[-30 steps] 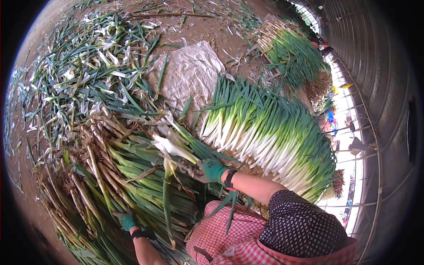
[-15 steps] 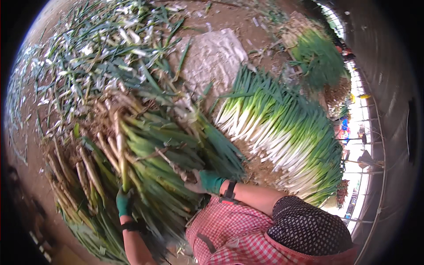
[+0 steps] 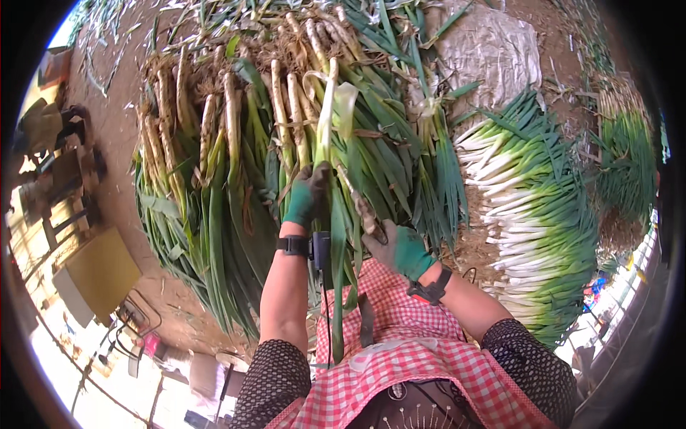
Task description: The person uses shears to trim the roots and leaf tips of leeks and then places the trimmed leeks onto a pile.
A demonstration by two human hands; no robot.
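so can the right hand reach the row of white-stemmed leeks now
Probably yes: only soil and leaf tips seem to lie between the right hand and the row of white-stemmed leeks, though that hand holds a slim muddy object.

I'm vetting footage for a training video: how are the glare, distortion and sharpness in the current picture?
Head view: glare whites out the background at lower left, beyond the yellow box; head view: fisheye bending toward the rim, with black corners; head view: left hand and right hand look reasonably sharp.
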